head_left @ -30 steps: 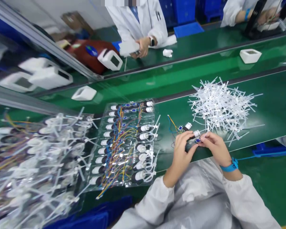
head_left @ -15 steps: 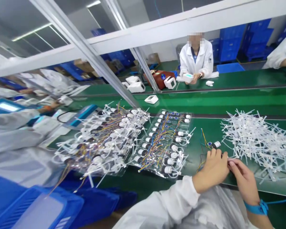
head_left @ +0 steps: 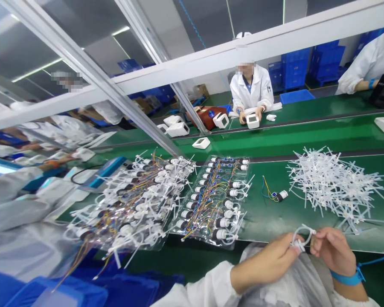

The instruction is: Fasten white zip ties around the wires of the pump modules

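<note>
Between closed fingers of left hand (head_left: 277,257), lower right of frame: white part (head_left: 297,244) with looped tie (head_left: 303,227). At tie's head, curled fingers of right hand (head_left: 336,248), grip unclear. Mid-right: pile of ties (head_left: 334,187).

White over green, blue at the edges
Remotely I see a white tie (head_left: 297,244) and blue wristband (head_left: 347,278) at four o'clock, a whitish pile (head_left: 333,183) at three, a black-and-white part (head_left: 280,195) with yellow-and-teal wires (head_left: 267,185), dark green bench (head_left: 259,217), blue bin (head_left: 83,294) at eight.
</note>
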The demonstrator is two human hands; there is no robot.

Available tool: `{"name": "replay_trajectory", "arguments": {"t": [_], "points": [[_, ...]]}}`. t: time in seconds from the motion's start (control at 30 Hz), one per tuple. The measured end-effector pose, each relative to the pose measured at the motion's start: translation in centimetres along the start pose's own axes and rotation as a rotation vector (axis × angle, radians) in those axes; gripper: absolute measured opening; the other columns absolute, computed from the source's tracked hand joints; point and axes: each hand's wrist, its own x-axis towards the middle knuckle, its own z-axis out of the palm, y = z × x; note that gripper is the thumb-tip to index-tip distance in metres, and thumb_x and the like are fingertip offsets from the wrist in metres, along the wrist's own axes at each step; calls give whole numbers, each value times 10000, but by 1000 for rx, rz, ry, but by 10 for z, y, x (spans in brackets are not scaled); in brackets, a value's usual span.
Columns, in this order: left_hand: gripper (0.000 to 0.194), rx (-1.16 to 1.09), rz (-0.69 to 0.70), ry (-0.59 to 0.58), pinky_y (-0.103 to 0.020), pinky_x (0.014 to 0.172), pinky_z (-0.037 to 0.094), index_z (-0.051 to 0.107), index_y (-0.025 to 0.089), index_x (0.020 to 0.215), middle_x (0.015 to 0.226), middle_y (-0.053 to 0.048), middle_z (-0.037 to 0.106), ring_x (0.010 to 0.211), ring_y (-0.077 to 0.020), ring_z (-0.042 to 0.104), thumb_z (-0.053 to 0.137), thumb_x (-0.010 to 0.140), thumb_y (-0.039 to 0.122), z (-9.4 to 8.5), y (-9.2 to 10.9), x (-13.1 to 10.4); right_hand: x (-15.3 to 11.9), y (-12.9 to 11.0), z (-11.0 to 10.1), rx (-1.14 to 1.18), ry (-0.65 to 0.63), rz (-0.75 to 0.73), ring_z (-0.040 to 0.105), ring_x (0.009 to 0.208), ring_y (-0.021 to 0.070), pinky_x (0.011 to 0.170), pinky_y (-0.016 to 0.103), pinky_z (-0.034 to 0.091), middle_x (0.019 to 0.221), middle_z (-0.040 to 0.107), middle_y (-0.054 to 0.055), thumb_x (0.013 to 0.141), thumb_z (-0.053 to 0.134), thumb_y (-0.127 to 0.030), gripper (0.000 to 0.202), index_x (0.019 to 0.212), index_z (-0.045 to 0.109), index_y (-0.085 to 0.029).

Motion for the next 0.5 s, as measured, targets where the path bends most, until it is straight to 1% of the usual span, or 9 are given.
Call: {"name": "replay_trajectory", "arguments": {"t": [0.07,0.1,0.13,0.17,0.2,0.27,0.3,0.4,0.5], "points": [[336,-320,-146,-68,-321,781,593,716,255,1291,1029,-55,759,802,-197,706,451,1161,415,-9,5,-14,0,-2,2,28,-12,17,661,390,275,363,359,531,493,677,82,900,861,-567,308,803,899,-277],[367,-441,-191,-111,-310,709,576,725,252,1295,985,-52,752,723,-186,678,463,1157,469,-18,9,-23,0,-2,2,38,-8,24,646,379,268,353,351,514,483,665,75,900,860,-566,305,806,896,-278],[404,-488,-187,-155,-304,672,566,730,251,1307,967,-55,751,697,-185,669,464,1155,514,-31,16,-33,0,-2,3,47,0,29,636,375,264,345,342,498,477,656,69,901,859,-563,298,812,893,-280],[438,-452,-120,-182,-306,674,573,736,250,1325,981,-70,763,734,-201,693,467,1154,550,-48,24,-43,1,-1,3,56,6,34,630,376,259,342,335,485,478,652,65,905,857,-556,290,819,890,-281],[461,-339,-4,-205,-326,757,609,732,251,1366,1059,-97,784,850,-230,740,479,1152,571,-69,33,-53,1,-1,2,66,10,38,624,378,254,340,327,474,482,649,62,911,852,-549,285,829,887,-279],[465,-52,210,-133,-374,993,616,700,265,1437,1263,-141,777,1109,-279,756,466,1163,560,-115,53,-70,1,2,0,93,10,47,622,389,241,344,308,459,499,651,59,928,842,-532,277,848,880,-270],[443,51,258,-99,-370,1039,605,665,273,1475,1299,-143,767,1143,-271,749,444,1179,518,-139,61,-74,1,4,-1,108,12,56,628,403,235,351,297,457,514,656,58,936,841,-521,271,859,876,-263],[375,317,201,96,-389,1046,585,621,248,1471,1316,-132,736,1162,-263,712,426,1192,406,-209,68,-66,1,10,-5,141,36,84,634,441,211,386,274,463,554,663,50,953,847,-496,265,892,853,-238],[374,444,80,106,-378,1015,565,602,207,1448,1205,-88,741,1066,-233,696,465,1181,430,-264,43,-30,2,13,-8,146,65,110,625,468,193,411,264,469,577,655,41,968,845,-489,276,926,835,-217]]}}
